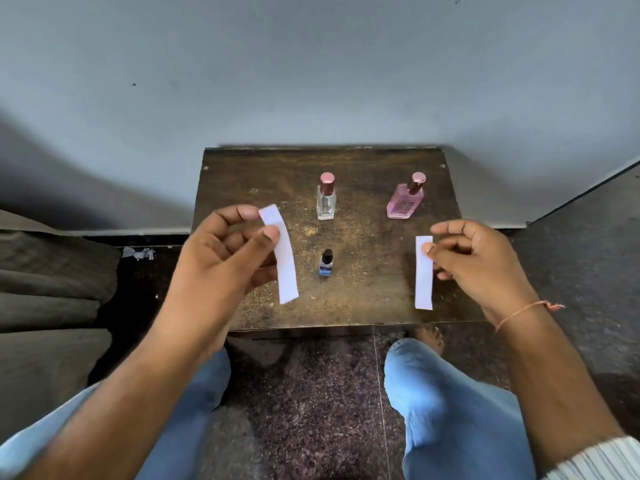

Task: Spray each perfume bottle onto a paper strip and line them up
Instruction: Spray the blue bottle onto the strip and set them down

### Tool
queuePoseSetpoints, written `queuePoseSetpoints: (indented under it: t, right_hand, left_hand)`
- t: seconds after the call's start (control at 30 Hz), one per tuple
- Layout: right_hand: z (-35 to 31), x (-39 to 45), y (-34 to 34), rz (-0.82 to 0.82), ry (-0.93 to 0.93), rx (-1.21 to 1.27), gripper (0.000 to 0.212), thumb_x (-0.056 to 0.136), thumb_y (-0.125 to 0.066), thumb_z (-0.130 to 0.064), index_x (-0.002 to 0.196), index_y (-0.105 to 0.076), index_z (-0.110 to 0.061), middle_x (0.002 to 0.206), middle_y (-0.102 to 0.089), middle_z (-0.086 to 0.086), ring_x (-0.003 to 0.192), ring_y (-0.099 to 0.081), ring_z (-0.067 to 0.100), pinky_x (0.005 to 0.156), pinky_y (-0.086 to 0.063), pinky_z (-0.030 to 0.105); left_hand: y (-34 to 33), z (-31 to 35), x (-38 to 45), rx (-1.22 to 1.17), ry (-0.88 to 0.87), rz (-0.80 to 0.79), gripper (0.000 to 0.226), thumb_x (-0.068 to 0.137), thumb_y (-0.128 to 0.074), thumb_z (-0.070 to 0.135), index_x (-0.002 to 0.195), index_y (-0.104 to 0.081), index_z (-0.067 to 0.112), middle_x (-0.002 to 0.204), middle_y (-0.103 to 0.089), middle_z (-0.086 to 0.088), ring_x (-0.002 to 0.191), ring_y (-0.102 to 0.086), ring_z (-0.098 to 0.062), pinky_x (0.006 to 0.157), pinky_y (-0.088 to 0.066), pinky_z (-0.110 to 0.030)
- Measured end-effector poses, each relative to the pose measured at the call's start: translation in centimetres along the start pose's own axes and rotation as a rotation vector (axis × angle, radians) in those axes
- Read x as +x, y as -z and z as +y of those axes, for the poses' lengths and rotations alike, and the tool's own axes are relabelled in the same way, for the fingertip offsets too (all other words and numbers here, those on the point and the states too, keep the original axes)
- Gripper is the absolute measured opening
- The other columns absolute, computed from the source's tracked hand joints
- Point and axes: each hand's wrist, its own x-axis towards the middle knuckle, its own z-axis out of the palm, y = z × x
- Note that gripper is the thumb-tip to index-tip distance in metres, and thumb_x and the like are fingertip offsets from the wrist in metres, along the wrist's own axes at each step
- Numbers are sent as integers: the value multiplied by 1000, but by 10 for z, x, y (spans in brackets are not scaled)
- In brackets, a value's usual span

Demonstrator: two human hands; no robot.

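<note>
left hand [221, 251] pinches a paper strip [282, 254] between thumb and forefinger, above the stool top [363, 299]. right hand [474, 258] pinches a second strip [424, 275], fingers curled. clear bottle [326, 200], pink bottle [406, 199] and small dark bottle [326, 263] stand capped, apart. looks like strip handling, no spraying yet; next probably needs one hand freed to uncap a bottle.

A dark, worn wooden table [363, 299] sits under both hands, backed against a grey wall [311, 81]. Beyond the left hand, white paper scraps [138, 253] lie on the floor. Left of that hand, a brown cushion [45, 289]. Below the hands, blue jeans [450, 410] over speckled floor tiles [311, 393].
</note>
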Motion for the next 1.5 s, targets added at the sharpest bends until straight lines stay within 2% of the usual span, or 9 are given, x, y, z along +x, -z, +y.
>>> queuePoseSetpoints:
  t: [0.27,0.47,0.6,0.7,0.83,1.03,1.27,1.4,1.5]
  right_hand:
    - [17,12,-2,56,64,-244,22,95,-82,-14,109,-77,-30,92,-80,-11,76,-78,12,86,-68,47]
    - [17,16,-6,122,124,-293,25,95,-81,-14,107,-76,-35,96,-80,-13,77,-79,13,89,-67,49]
    - [3,6,-15,186,219,-368,14,93,-84,-24,105,-80,-30,93,-76,-16,84,-71,1,90,-59,23]
    - [-13,-10,-36,5,366,-273,21,89,-88,-23,107,-80,-29,96,-79,-15,83,-70,2,73,-51,9]
    - [-20,-22,-68,-302,542,-326,49,86,-90,-33,131,-73,-32,126,-70,-19,99,-68,13,67,-58,23]
    - [-17,-18,-96,-309,594,-432,37,95,-81,-40,130,-75,-32,129,-73,-19,118,-68,6,102,-56,37]
    - [-33,-25,-92,-491,97,503,15,107,-60,-17,118,-70,-11,103,-78,8,93,-74,26,62,-62,37]
    - [-42,-31,-91,-645,-101,857,25,104,-47,-26,114,-65,-13,81,-51,3,59,-48,14,44,-31,25]
    - [-43,-31,-91,-723,-171,927,35,105,-42,-38,109,-67,-13,73,-42,0,51,-26,10,44,-18,23]
  left_hand:
    - [18,-45,25,167,-24,-37,25,100,-73,3,93,-77,27,95,-77,1,88,-70,-19,78,-64,-31]
    - [19,-42,36,217,-50,-117,34,94,-80,7,113,-85,35,115,-80,-21,94,-67,-29,93,-62,-41]
    - [27,-47,39,218,-62,-162,40,95,-81,10,121,-83,40,109,-76,-32,86,-54,-33,87,-54,-50]
    - [34,-54,41,239,-67,-189,44,95,-81,11,126,-80,41,89,-65,-25,75,-42,-38,80,-45,-48]
    - [36,-56,41,237,-92,-197,48,93,-80,0,127,-78,35,128,-78,11,82,-51,-29,78,-55,-25]
    - [32,-52,44,239,-116,-216,50,93,-80,-5,130,-76,29,130,-76,8,65,-56,-1,63,-50,-16]
    - [26,-51,43,229,-132,-256,51,92,-80,-5,136,-74,19,145,-71,6,71,-66,0,69,-55,-18]
    - [21,-52,41,224,-132,-294,52,91,-81,-3,139,-73,17,148,-69,7,78,-70,-8,81,-56,-48]
    - [17,-53,41,217,-133,-313,53,90,-81,-3,139,-73,18,148,-69,7,82,-71,-14,83,-57,-49]
